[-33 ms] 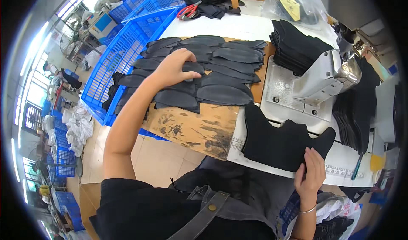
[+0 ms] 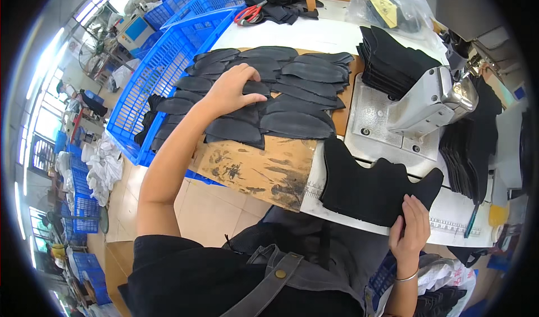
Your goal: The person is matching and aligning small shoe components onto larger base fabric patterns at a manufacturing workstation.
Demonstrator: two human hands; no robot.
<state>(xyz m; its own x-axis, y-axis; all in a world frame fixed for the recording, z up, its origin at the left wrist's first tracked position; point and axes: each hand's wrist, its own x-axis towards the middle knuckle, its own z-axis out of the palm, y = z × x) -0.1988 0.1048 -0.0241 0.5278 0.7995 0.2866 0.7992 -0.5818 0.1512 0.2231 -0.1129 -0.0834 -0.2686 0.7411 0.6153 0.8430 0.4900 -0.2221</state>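
Observation:
My left hand (image 2: 231, 91) reaches over rows of overlapping, curved black pieces (image 2: 296, 124) on a brown board (image 2: 252, 162). Its thumb and fingers are spread around one of these pieces, and I see no piece lifted. At the right, my right hand (image 2: 411, 227) rests with its fingers stretched out on the near right edge of a larger black cut piece (image 2: 370, 191). That piece has a wavy far edge and lies flat on the white machine table. Just beyond it stands a white and metal sewing machine (image 2: 421, 106).
A stack of black cut pieces (image 2: 396, 59) lies behind the machine; more hang at its right (image 2: 469, 143). Blue crates (image 2: 168, 64) stand at the left of the board. Red-handled scissors (image 2: 249, 15) and a clear plastic bag (image 2: 387, 5) lie at the far side. A teal pen-like tool (image 2: 471, 220) lies near the right edge.

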